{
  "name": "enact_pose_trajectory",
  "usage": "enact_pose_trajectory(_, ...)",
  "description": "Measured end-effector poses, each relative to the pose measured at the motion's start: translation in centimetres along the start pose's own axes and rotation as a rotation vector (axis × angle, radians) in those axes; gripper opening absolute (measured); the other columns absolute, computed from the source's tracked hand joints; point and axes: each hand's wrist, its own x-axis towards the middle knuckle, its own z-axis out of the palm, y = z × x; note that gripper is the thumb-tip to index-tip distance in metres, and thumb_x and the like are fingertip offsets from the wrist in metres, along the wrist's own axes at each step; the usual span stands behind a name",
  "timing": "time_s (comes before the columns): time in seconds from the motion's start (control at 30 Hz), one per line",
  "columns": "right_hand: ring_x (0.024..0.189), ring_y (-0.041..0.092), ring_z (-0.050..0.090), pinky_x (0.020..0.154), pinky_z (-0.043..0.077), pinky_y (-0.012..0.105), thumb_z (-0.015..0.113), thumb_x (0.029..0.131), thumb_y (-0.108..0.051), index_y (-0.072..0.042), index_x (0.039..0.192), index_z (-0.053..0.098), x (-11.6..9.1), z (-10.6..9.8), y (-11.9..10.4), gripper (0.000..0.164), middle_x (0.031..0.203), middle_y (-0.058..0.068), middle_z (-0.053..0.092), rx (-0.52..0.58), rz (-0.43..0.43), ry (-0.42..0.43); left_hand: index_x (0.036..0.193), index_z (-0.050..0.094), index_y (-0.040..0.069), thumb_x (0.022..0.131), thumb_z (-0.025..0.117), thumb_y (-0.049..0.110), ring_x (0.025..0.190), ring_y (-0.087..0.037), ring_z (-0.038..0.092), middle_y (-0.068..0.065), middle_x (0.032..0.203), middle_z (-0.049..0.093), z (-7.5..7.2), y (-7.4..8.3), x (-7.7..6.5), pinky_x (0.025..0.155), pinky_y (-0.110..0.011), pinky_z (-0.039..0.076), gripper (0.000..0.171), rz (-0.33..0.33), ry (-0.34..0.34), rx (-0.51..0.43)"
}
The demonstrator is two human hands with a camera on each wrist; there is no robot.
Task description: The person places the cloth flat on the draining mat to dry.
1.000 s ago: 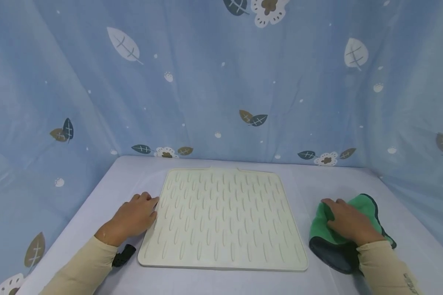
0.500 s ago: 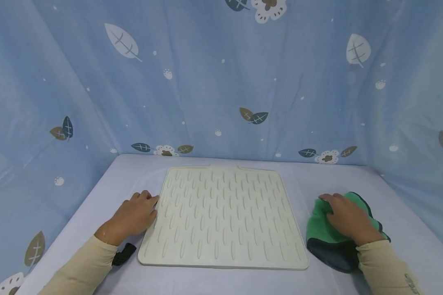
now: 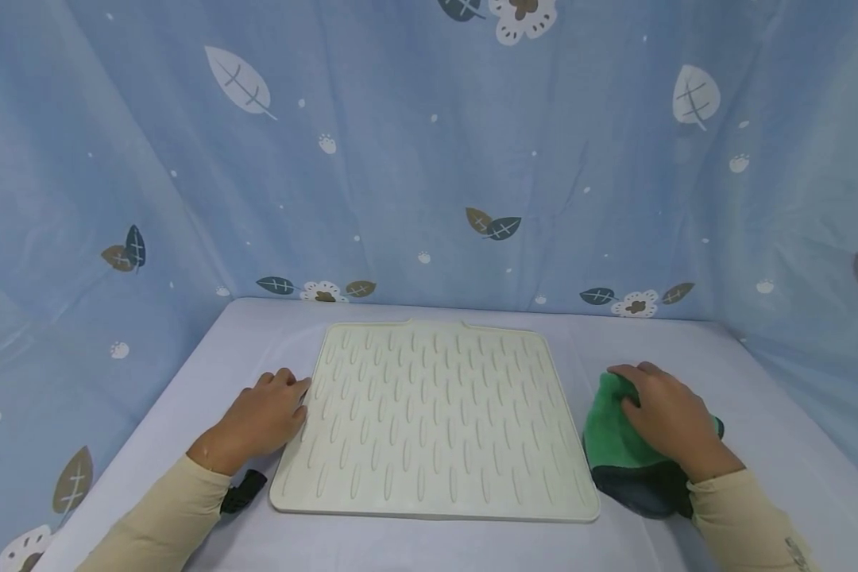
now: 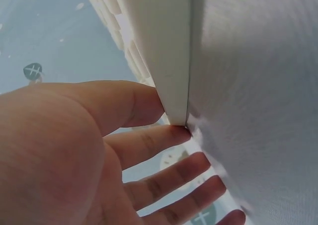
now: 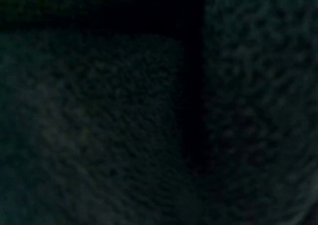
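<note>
An off-white draining mat [image 3: 436, 421] with rows of raised ridges lies flat on the table. At its left edge rests my left hand [image 3: 260, 417]; in the left wrist view the thumb and straight index fingertip touch the mat's side edge [image 4: 171, 61], and the other fingers extend below. Right of the mat, my right hand [image 3: 668, 413] grips a green cloth [image 3: 611, 437] with a black border, bunched under the palm and between thumb and fingers. The cloth's left side comes right up to the mat's right edge. Dark, fuzzy cloth [image 5: 109, 111] fills the right wrist view.
A white sheet covers the table [image 3: 500, 544]. Blue curtains [image 3: 429, 175] with leaf and flower prints stand behind it and along both sides. A small black device [image 3: 243, 491] sits under the left wrist.
My right hand has moved left with the green cloth, bringing it up to the mat's right edge, and the cloth is more bunched. My left hand has stayed at the mat's left edge.
</note>
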Motion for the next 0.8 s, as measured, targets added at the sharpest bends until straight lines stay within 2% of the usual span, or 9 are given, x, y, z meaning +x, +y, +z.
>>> enact_pose_trajectory(0.2, 0.067, 0.021, 0.058, 0.049, 0.049, 0.039, 0.069, 0.083, -0.001, -0.001, 0.120, 0.068, -0.1, -0.3, -0.8, 0.038, 0.097, 0.022, 0.065, 0.009, -0.034, 0.109, 0.129, 0.062, -0.007, 0.093, 0.065, 0.015, 0.096, -0.031, 0.057, -0.021, 0.111, 0.061, -0.1, 0.1, 0.0, 0.073, -0.051, 0.052, 0.043, -0.002, 0.014, 0.007)
enact_pose_trajectory(0.4, 0.068, 0.022, 0.060, 0.050, 0.049, 0.040, 0.072, 0.079, 0.002, -0.001, 0.118, 0.069, -0.1, -0.4, -1.7, 0.040, 0.096, 0.019, 0.066, 0.022, -0.079, 0.212, 0.130, 0.061, -0.007, 0.093, 0.065, 0.015, 0.095, -0.031, 0.057, -0.021, 0.110, 0.061, -0.4, 0.2, -0.2, 0.072, -0.051, 0.052, 0.043, 0.003, 0.015, 0.008)
enact_pose_trajectory(0.67, 0.081, 0.030, 0.065, 0.059, 0.054, 0.046, 0.074, 0.078, 0.003, -0.002, 0.120, 0.069, -0.1, -0.8, -2.7, 0.043, 0.100, 0.018, 0.067, 0.035, -0.101, 0.235, 0.130, 0.062, -0.006, 0.093, 0.065, 0.016, 0.099, -0.033, 0.059, -0.021, 0.114, 0.062, -0.3, 0.1, -0.4, 0.075, -0.054, 0.053, 0.044, 0.006, 0.012, 0.026)
enact_pose_trajectory(0.8, 0.083, 0.031, 0.066, 0.060, 0.054, 0.046, 0.076, 0.077, 0.004, -0.003, 0.121, 0.069, -0.3, -0.8, -3.2, 0.044, 0.101, 0.018, 0.068, 0.043, -0.120, 0.251, 0.130, 0.062, -0.006, 0.093, 0.067, 0.017, 0.100, -0.033, 0.060, -0.019, 0.113, 0.063, 0.0, 0.0, -0.4, 0.076, -0.054, 0.053, 0.044, 0.018, 0.005, 0.046)
